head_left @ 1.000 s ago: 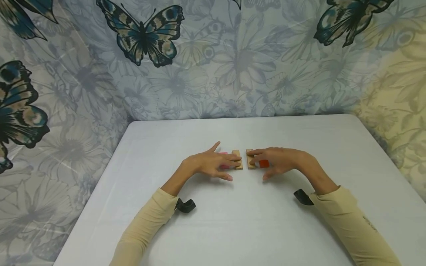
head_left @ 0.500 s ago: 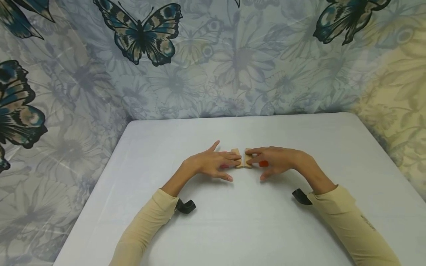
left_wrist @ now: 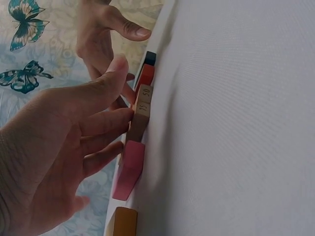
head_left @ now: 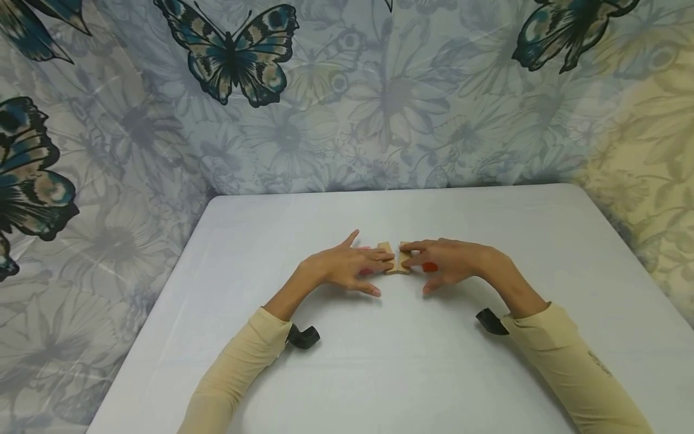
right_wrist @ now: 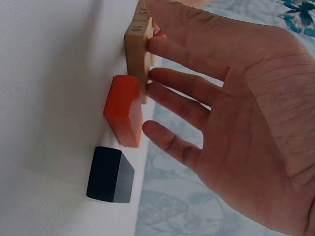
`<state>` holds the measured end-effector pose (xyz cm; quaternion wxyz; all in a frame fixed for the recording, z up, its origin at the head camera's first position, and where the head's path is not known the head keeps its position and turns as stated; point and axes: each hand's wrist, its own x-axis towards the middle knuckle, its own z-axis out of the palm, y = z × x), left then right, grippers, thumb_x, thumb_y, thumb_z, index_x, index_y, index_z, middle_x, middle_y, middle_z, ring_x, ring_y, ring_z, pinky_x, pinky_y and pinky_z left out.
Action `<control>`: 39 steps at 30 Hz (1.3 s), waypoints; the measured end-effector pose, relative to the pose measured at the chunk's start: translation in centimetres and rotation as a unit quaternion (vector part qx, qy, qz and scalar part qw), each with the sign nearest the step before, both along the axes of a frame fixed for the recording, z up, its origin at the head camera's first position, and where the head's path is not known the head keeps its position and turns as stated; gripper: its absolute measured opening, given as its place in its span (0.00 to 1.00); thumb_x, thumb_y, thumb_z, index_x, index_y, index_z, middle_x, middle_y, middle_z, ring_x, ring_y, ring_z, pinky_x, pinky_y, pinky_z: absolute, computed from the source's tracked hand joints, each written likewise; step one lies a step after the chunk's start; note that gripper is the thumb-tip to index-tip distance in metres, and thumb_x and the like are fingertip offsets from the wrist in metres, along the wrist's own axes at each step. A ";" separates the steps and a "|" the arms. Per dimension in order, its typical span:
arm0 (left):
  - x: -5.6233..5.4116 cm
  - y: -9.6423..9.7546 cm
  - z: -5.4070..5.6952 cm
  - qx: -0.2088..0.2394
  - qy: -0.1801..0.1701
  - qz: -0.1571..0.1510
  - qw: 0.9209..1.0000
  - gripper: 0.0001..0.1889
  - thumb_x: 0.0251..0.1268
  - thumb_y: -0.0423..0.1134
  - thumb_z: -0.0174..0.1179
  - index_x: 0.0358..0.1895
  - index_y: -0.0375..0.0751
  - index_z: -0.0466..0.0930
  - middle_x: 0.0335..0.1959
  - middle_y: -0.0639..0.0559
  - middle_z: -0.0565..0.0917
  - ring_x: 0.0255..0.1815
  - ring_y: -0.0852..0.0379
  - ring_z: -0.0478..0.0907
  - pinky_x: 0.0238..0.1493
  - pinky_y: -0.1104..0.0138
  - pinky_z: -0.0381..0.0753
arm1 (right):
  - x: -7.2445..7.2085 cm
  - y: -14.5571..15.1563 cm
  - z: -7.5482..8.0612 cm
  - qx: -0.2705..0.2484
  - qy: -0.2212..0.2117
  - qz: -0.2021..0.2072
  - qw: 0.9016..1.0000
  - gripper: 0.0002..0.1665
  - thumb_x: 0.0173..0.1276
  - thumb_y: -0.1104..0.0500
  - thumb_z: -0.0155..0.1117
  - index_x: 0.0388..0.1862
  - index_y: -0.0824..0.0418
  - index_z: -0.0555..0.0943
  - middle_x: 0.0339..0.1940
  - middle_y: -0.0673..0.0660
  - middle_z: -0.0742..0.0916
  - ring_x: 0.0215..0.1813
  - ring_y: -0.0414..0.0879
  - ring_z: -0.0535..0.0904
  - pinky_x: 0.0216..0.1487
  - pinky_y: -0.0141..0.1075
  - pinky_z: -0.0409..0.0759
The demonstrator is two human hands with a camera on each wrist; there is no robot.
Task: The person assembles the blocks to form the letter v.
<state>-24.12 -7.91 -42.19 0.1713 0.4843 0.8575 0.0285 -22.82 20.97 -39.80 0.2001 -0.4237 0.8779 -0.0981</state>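
Note:
Two light wooden blocks with numbers on their ends lie side by side between the hands. In the head view their near ends meet and a narrow gap shows toward the far ends. The left hand (head_left: pixel 351 265) rests extended fingertips on the left wooden block (left_wrist: pixel 141 118). From the other side, the right hand (head_left: pixel 452 260) touches the right wooden block (right_wrist: pixel 136 51), marked 50, with loosely bent fingers. Under the left hand lies a pink block (left_wrist: pixel 130 169). An orange-red block (right_wrist: pixel 122 110) lies beneath the right hand, close to the wooden one.
A dark block (right_wrist: pixel 104 174) follows the orange-red one in the right wrist view. Past the pink block, a yellow-orange block (left_wrist: pixel 125 222) shows in the left wrist view. All lie on a white table (head_left: pixel 347 374) with patterned cloth (head_left: pixel 347 144) behind.
The right hand has shifted slightly left with the right wooden block. The gap between the wooden blocks has closed at their near ends. The left hand has hardly moved.

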 end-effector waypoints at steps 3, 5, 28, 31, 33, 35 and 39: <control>0.0 0.1 0.1 0.000 0.000 0.000 1.000 0.41 0.72 0.72 0.53 0.83 0.60 0.61 0.87 0.63 0.54 0.89 0.54 0.51 0.85 0.34 0.29 | 0.0 0.1 0.1 0.003 0.000 -0.002 1.000 0.41 0.66 0.44 0.77 0.75 0.55 0.76 0.83 0.65 0.68 0.80 0.68 0.68 0.72 0.71 0.69; 0.0 0.2 0.2 -0.003 -0.002 0.003 1.000 0.42 0.72 0.72 0.54 0.83 0.59 0.60 0.87 0.62 0.53 0.89 0.55 0.50 0.85 0.35 0.29 | 0.0 0.2 0.1 0.005 0.002 -0.002 1.000 0.41 0.66 0.44 0.77 0.75 0.55 0.76 0.83 0.65 0.68 0.80 0.68 0.68 0.72 0.71 0.69; -0.1 0.3 0.3 -0.021 -0.024 0.010 0.999 0.44 0.72 0.70 0.55 0.84 0.56 0.55 0.88 0.59 0.49 0.90 0.53 0.47 0.84 0.34 0.29 | 0.1 0.1 0.5 0.005 0.017 -0.003 1.000 0.39 0.66 0.45 0.77 0.73 0.56 0.78 0.82 0.65 0.70 0.78 0.68 0.71 0.71 0.69 0.71; 0.0 0.3 0.3 -0.024 -0.021 0.009 0.999 0.44 0.72 0.70 0.54 0.84 0.56 0.55 0.88 0.58 0.48 0.89 0.51 0.48 0.84 0.33 0.31 | -0.1 0.4 0.6 0.009 0.032 -0.021 0.999 0.39 0.67 0.47 0.77 0.74 0.56 0.77 0.82 0.63 0.71 0.77 0.66 0.72 0.72 0.68 0.71; 0.0 0.3 0.2 -0.025 -0.021 0.010 0.999 0.44 0.72 0.70 0.54 0.84 0.56 0.55 0.88 0.58 0.48 0.89 0.50 0.48 0.85 0.34 0.30 | -0.2 0.7 0.9 0.011 0.036 -0.039 0.999 0.40 0.67 0.48 0.77 0.76 0.55 0.75 0.82 0.62 0.71 0.77 0.66 0.72 0.73 0.68 0.70; 0.1 0.3 0.3 -0.025 -0.022 0.008 0.999 0.44 0.72 0.70 0.55 0.84 0.56 0.55 0.88 0.57 0.48 0.90 0.51 0.47 0.85 0.35 0.30 | -0.2 1.0 1.2 0.010 0.037 -0.058 0.998 0.42 0.67 0.49 0.77 0.77 0.55 0.74 0.83 0.63 0.70 0.77 0.67 0.72 0.74 0.69 0.69; 0.1 -0.1 0.5 -0.017 -0.016 0.004 1.000 0.45 0.72 0.70 0.56 0.85 0.57 0.53 0.89 0.56 0.47 0.90 0.53 0.41 0.85 0.36 0.29 | -0.5 1.5 1.4 0.003 0.038 -0.076 0.996 0.41 0.67 0.50 0.76 0.77 0.53 0.74 0.83 0.64 0.70 0.77 0.68 0.71 0.74 0.70 0.68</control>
